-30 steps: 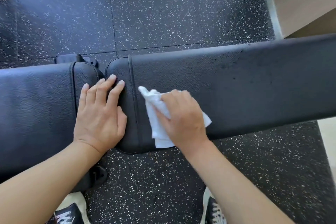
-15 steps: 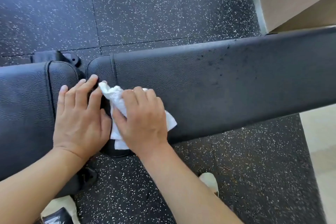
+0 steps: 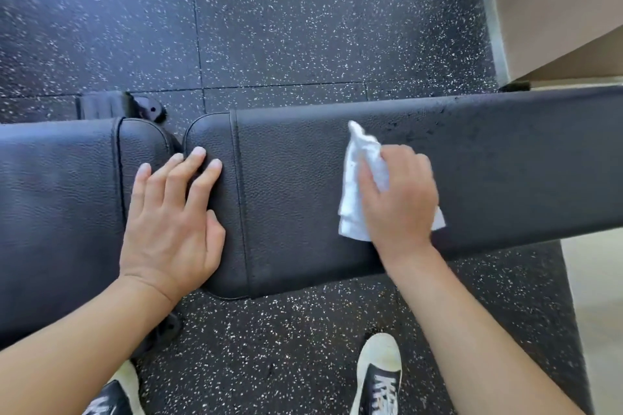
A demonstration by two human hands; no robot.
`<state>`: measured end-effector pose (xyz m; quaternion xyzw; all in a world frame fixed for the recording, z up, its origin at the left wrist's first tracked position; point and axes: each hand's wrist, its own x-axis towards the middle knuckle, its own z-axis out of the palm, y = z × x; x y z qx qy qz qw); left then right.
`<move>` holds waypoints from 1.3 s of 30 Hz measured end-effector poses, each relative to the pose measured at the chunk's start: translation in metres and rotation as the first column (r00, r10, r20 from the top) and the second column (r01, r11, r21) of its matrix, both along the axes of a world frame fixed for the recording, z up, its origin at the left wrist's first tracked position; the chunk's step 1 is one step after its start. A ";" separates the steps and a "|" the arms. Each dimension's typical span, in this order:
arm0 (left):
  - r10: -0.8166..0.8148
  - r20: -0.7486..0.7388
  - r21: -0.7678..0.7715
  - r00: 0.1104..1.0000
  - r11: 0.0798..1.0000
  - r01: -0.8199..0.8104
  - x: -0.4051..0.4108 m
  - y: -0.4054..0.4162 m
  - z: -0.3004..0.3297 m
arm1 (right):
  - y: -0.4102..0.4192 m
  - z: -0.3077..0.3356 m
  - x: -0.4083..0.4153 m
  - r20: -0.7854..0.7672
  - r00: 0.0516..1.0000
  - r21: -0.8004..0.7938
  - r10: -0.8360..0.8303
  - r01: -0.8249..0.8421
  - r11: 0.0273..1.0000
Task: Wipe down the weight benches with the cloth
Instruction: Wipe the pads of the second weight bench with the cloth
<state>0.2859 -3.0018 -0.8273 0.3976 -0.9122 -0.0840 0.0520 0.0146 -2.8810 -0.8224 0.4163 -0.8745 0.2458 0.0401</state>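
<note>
Here the right hand presses its fingers onto the white cloth mid-way along the back pad, dark specks left toward its far-right edge, while the left hand lies flat and released across the seat pad gap.

left hand flat — right hand curled

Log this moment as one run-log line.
phase: wiping | right hand: presses crumpled white cloth on long black padded bench back | left hand: flat, spanning gap to black seat pad
</note>
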 end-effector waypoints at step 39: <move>0.126 -0.104 0.125 0.986 0.986 -0.113 -0.009 0.004 0.018 | -0.068 0.018 -0.010 -0.121 0.798 0.100 0.590 -0.581 0.807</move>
